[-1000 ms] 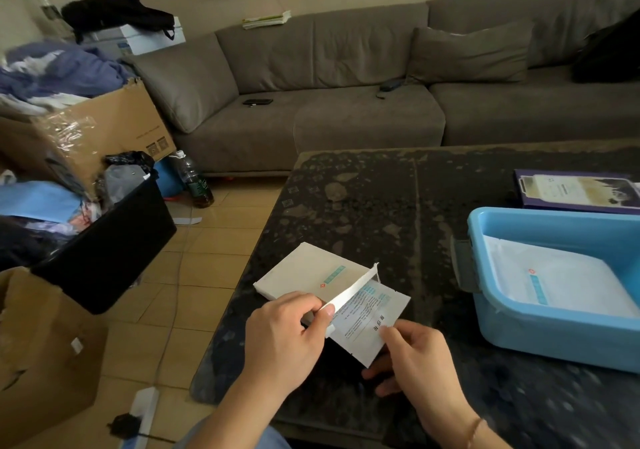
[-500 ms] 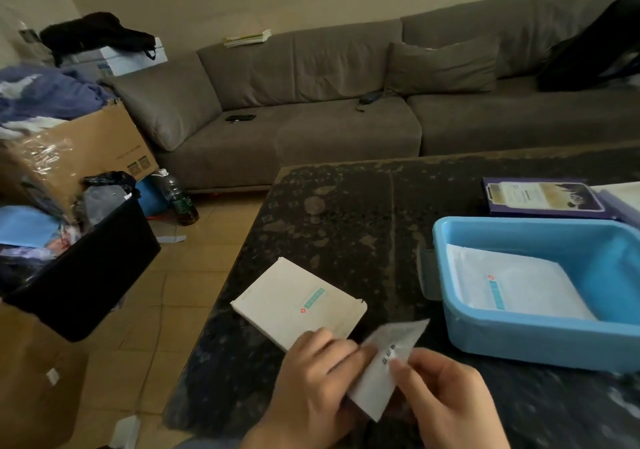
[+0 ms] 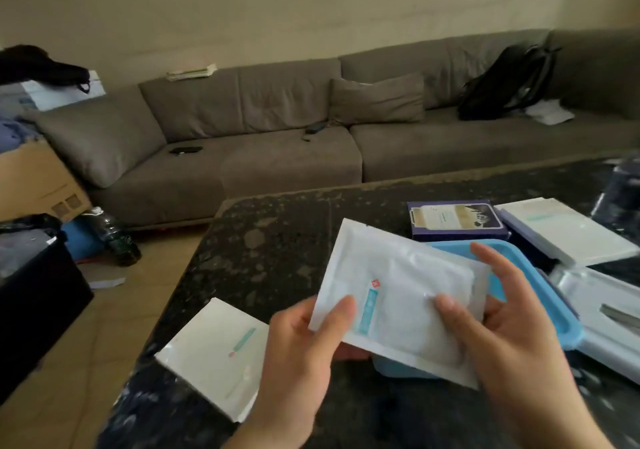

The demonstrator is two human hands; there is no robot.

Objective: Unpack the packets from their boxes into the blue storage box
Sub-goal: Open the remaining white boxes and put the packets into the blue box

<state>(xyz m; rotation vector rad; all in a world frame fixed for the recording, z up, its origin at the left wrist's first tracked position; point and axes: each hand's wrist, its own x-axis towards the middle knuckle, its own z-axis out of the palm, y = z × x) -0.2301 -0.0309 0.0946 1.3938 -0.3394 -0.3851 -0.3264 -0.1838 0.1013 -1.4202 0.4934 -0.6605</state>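
Left grip: the left hand [image 3: 298,348] is closed on the white packet [image 3: 398,296], its thumb being pressed on the packet's near-left face and its fingers being tucked underneath.
Right grip: the right hand [image 3: 512,331] is also closed on the packet, its thumb being laid on the padded middle while the other fingers are being spread behind the right edge.
Why held so: the packet is being carried flat and tilted between both hands, probably so that the thin pouch is not being bent on its way to the box.
Packet: it is being held clear of the table [image 3: 277,241], overlapping the near-left part of the blue storage box [image 3: 540,296] from above; a red mark and a teal strip are being shown face up.
Blue storage box: it is being partly hidden by the packet and the right hand, so its contents cannot be told.
Emptied box: a flat white box [image 3: 214,351] is lying on the table just left of the left hand, apparently set aside.
Waiting boxes: a purple box [image 3: 453,220] and another white box [image 3: 568,234] are lying beyond the storage box, seemingly kept within reach for unpacking.
Step judged: the packet is being brought over for lowering into the storage box.
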